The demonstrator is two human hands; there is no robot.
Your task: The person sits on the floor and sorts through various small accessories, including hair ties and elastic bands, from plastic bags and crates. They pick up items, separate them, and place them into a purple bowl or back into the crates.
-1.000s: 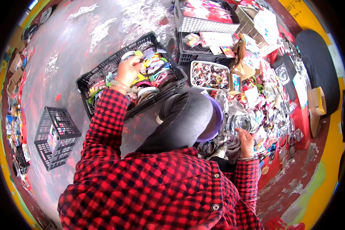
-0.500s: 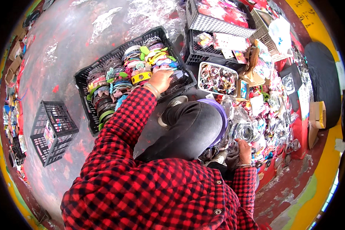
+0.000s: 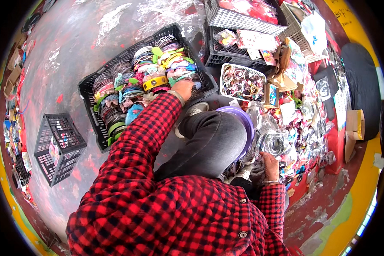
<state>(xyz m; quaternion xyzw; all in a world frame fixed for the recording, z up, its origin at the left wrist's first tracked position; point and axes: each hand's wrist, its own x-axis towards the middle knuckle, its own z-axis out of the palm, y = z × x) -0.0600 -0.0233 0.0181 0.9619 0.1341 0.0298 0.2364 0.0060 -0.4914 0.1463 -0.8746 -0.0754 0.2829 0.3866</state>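
My left hand (image 3: 183, 89) is in the right end of a black plastic crate (image 3: 91, 123), closed, with its fingertips hidden among the headbands. Rows of colourful headbands (image 3: 155, 83) fill that crate; a yellow band with dark spots lies just left of the hand, and green leaf-shaped pieces stick up. Beside my right leg, my right hand (image 3: 270, 167) is curled at the edge of a heap of clear plastic bags (image 3: 274, 145) with dark bands in them. What its fingers hold is hidden; a dark grey bundle shows next to them.
A white basket (image 3: 222, 88) of small hair ties stands ahead to the right, with stacked crates (image 3: 211, 53) behind it. Packaged goods heap up along the right. An upended black crate (image 3: 59, 149) stands at left. A purple round rim (image 3: 248, 128) shows beside my knee.
My left hand has shifted slightly right and down along the headbands, and its fingers look more curled. My right hand stays nearly in place.
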